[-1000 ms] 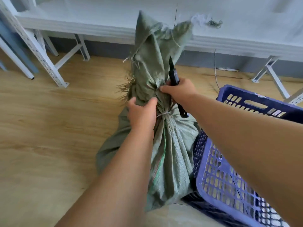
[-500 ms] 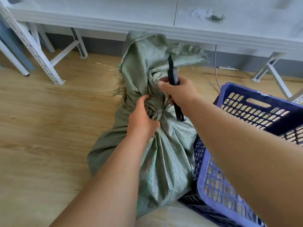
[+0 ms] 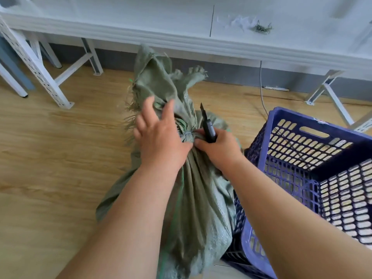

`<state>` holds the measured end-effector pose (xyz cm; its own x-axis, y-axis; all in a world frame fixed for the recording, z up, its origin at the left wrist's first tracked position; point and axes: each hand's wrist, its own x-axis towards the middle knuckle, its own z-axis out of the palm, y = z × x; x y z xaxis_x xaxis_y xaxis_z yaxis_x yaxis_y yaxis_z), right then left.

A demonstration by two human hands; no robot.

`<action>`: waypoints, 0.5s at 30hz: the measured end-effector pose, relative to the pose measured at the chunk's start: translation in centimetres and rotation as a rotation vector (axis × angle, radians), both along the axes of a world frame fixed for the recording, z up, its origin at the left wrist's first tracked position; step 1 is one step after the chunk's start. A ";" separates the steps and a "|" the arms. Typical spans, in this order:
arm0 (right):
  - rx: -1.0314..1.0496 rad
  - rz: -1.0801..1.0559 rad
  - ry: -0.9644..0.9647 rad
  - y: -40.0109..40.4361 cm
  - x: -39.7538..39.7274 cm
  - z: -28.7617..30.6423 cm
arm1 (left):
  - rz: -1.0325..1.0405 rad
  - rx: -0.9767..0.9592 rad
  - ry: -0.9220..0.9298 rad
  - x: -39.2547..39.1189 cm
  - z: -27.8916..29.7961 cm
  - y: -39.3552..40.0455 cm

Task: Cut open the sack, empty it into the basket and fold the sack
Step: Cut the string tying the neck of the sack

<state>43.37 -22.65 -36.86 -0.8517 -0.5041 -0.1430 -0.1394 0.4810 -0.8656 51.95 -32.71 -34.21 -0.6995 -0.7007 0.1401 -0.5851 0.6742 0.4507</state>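
While the sack [image 3: 193,188] stands on the floor against the basket [image 3: 314,168], its tie [image 3: 186,135] sits between the spread, resting left hand [image 3: 161,141] and the right hand [image 3: 218,147] gripping the knife [image 3: 208,128], blade up.

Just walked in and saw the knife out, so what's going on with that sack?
A person is opening a green woven sack that stands on the wooden floor. The right hand grips a black utility knife, blade up, right beside the tied neck. The left hand rests on the bunched top with fingers spread. The tie looks uncut and the sack looks full. A blue plastic basket waits against the sack's right side.
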 end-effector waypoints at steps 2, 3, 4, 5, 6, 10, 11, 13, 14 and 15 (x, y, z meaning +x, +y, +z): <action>-0.125 -0.046 -0.199 0.1 0.5 -0.3 | -0.238 -0.162 0.013 0.3 0.8 0.1; -0.193 -0.060 -0.296 0.3 0.6 -0.3 | -0.326 -0.148 -0.004 0.3 0.7 0.1; -0.246 -0.057 -0.360 0.6 0.5 -0.2 | -0.353 -0.097 -0.061 0.5 0.3 -0.1; -0.264 -0.045 -0.376 0.9 0.3 -0.1 | -0.339 -0.028 -0.142 0.7 -0.3 -0.2; -0.250 -0.033 -0.350 1.2 0.0 0.0 | -0.315 0.056 -0.212 0.8 -1.1 -0.4; -0.170 -0.011 -0.201 1.8 0.4 0.3 | -0.266 0.248 -0.228 1.2 -3.0 0.0; -0.173 -0.015 -0.200 1.9 0.5 0.2 | -0.225 0.223 -0.191 1.1 -3.4 0.1; -0.203 -0.026 -0.202 2.1 0.7 0.2 | -0.133 0.142 -0.100 1.1 -3.7 0.3; -0.211 -0.035 -0.194 2.2 0.7 0.3 | -0.101 0.112 -0.054 1.1 -3.6 0.5; -0.211 -0.054 -0.179 2.2 0.6 0.5 | -0.076 0.089 -0.006 1.0 -3.3 0.7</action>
<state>43.95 -20.44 -36.40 -0.8486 -0.4937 -0.1900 0.0453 0.2901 -0.9559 52.91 -32.05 -37.54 -0.7518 -0.6551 0.0750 -0.5367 0.6740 0.5076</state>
